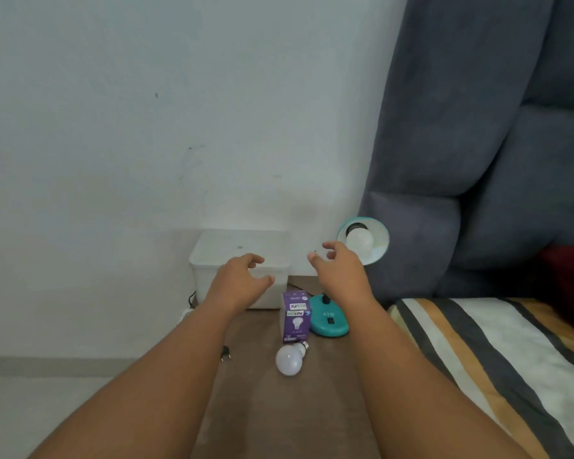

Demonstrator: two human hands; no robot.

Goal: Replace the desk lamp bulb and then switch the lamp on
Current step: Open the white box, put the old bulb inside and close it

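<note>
A teal desk lamp stands on a brown table, its oval base (329, 321) near the bed and its shade (375, 235) facing me with a white bulb (360, 242) fitted in it. A second white bulb (290, 359) lies loose on the table, in front of an upright purple bulb box (295, 321). My right hand (340, 268) hovers just left of the shade, fingers curled apart, holding nothing. My left hand (241, 281) floats in front of a white lidded box, also empty with fingers spread.
A white plastic lidded box (242, 246) sits at the table's back against the wall. A small black plug (225, 353) lies on the table (279, 409), left of the loose bulb. A grey padded headboard (461, 144) and striped bedding (497, 352) fill the right side.
</note>
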